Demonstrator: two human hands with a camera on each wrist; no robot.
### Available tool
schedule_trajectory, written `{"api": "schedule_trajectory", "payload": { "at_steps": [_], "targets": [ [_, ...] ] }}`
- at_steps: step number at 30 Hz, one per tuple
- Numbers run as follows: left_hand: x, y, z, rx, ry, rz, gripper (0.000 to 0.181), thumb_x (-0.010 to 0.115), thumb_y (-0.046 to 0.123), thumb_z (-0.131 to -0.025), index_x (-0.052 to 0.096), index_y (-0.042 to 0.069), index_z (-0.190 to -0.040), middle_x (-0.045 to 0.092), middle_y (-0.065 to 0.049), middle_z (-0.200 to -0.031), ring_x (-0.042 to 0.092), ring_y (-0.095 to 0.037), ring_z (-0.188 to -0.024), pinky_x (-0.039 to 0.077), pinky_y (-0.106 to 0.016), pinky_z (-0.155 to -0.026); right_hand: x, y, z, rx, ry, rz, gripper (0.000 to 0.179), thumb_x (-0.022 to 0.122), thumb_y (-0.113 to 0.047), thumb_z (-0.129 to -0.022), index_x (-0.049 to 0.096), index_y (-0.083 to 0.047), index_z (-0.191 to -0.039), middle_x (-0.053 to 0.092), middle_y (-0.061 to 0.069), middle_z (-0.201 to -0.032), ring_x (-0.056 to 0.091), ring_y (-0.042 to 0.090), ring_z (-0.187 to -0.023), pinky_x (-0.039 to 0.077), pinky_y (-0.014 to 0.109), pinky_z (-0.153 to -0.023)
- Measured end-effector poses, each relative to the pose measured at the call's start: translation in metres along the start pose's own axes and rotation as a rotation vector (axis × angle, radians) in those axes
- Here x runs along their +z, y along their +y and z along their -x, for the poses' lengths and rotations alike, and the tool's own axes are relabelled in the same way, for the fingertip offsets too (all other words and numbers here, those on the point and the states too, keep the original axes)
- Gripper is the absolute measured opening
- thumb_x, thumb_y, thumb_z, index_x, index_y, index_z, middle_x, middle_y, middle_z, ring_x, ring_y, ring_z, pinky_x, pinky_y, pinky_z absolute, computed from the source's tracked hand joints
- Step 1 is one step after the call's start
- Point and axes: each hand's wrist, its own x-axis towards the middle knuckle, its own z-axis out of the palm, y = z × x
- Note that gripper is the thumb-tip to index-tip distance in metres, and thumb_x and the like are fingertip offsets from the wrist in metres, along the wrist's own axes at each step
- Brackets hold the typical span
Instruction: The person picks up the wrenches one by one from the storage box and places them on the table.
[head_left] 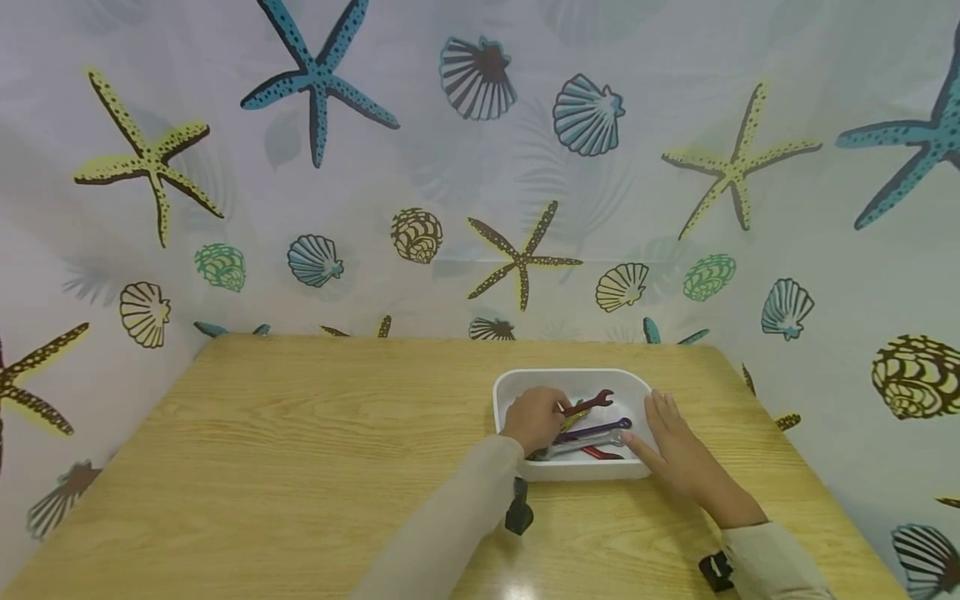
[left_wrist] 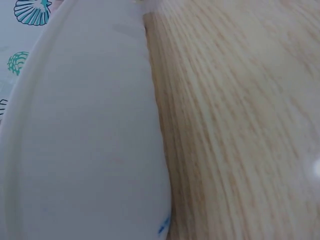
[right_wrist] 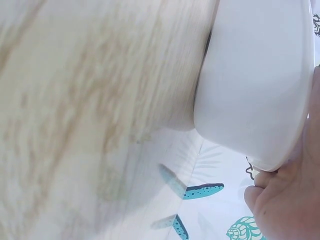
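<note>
A white plastic bin (head_left: 585, 472) stands on the table, holding several wrenches. My left hand (head_left: 534, 419) reaches over its left side with curled fingers and grips the end of a dark red open-end wrench (head_left: 592, 403). Beneath lie a purple wrench (head_left: 596, 430), a silver wrench (head_left: 577, 444), a bright red wrench (head_left: 600, 453) and something yellow-green (head_left: 576, 418), partly covered. My right hand (head_left: 671, 446) rests against the bin's right rim, fingers extended and thumb reaching over the edge. Only the bin's outer wall (left_wrist: 90, 125) shows in the left wrist view, without the hand.
The wood-grain table (head_left: 285, 450) stretches to the left of the bin. A white curtain (head_left: 360, 167) printed with starfish and shells hangs behind and along both sides. Black wrist straps (head_left: 517, 508) are on both sleeves.
</note>
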Motion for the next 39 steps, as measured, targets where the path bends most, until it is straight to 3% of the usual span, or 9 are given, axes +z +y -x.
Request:
{"api": "schedule_trajectory", "payload": {
  "at_steps": [5, 9, 14, 21, 25, 31, 39],
  "targets": [
    [-0.005, 0.002, -0.003, 0.012, 0.038, 0.045, 0.015, 0.065, 0.010, -0.090, 0.071, 0.016, -0.102, 0.068, 0.003, -0.088, 0.062, -0.012, -0.077, 0.047, -0.026, -0.060, -0.001, -0.002, 0.000, 0.004, 0.001, 0.027, 0.085, 0.042, -0.050, -0.099, 0.012, 0.014, -0.146, 0.003, 0.033, -0.154, 0.000, 0.048, -0.142, 0.016, 0.065, -0.108],
    [-0.013, 0.007, -0.007, 0.075, 0.074, 0.042, 0.015, 0.063, 0.010, -0.092, 0.070, 0.015, -0.104, 0.066, 0.002, -0.089, 0.059, -0.010, -0.076, 0.046, -0.023, -0.060, -0.001, -0.002, 0.000, 0.014, -0.006, 0.064, 0.085, 0.039, -0.052, -0.099, 0.011, 0.013, -0.147, 0.003, 0.032, -0.154, 0.001, 0.047, -0.142, 0.015, 0.064, -0.109],
    [-0.031, 0.014, -0.007, 0.160, 0.132, 0.081, 0.016, 0.062, 0.010, -0.093, 0.067, 0.014, -0.108, 0.064, 0.000, -0.090, 0.056, -0.010, -0.073, 0.043, -0.021, -0.059, 0.001, -0.003, 0.000, 0.021, -0.007, 0.096, 0.086, 0.036, -0.054, -0.099, 0.011, 0.012, -0.147, 0.003, 0.031, -0.155, 0.002, 0.048, -0.142, 0.015, 0.063, -0.109],
    [-0.056, 0.018, -0.003, 0.195, 0.214, 0.096, 0.019, 0.063, 0.013, -0.093, 0.064, 0.014, -0.112, 0.064, 0.001, -0.093, 0.058, -0.011, -0.077, 0.045, -0.022, -0.062, -0.001, -0.005, 0.001, 0.020, -0.010, 0.093, 0.084, 0.036, -0.052, -0.100, 0.011, 0.013, -0.147, 0.003, 0.031, -0.155, 0.002, 0.047, -0.142, 0.014, 0.063, -0.110],
    [-0.068, 0.016, 0.000, 0.205, 0.263, 0.157, 0.018, 0.064, 0.011, -0.092, 0.064, 0.011, -0.110, 0.064, -0.001, -0.094, 0.060, -0.013, -0.082, 0.048, -0.024, -0.070, -0.004, -0.006, 0.002, 0.014, -0.013, 0.088, 0.084, 0.037, -0.051, -0.100, 0.011, 0.014, -0.147, 0.003, 0.031, -0.155, 0.003, 0.047, -0.142, 0.014, 0.062, -0.110],
    [-0.086, 0.004, 0.007, 0.183, 0.313, 0.267, 0.017, 0.065, 0.009, -0.091, 0.065, 0.008, -0.108, 0.066, -0.005, -0.094, 0.066, -0.018, -0.081, 0.052, -0.029, -0.072, -0.004, -0.008, 0.005, 0.006, -0.010, 0.087, 0.084, 0.036, -0.051, -0.100, 0.010, 0.014, -0.146, 0.002, 0.032, -0.155, 0.003, 0.048, -0.142, 0.014, 0.063, -0.110],
    [-0.112, -0.022, 0.019, 0.003, 0.308, 0.392, 0.019, 0.068, 0.011, -0.089, 0.065, 0.006, -0.107, 0.066, -0.008, -0.095, 0.069, -0.022, -0.081, 0.056, -0.030, -0.068, 0.001, -0.010, 0.008, 0.004, -0.002, 0.083, 0.083, 0.037, -0.050, -0.100, 0.010, 0.015, -0.146, 0.003, 0.033, -0.154, 0.003, 0.049, -0.142, 0.015, 0.063, -0.109]
  ]
}}
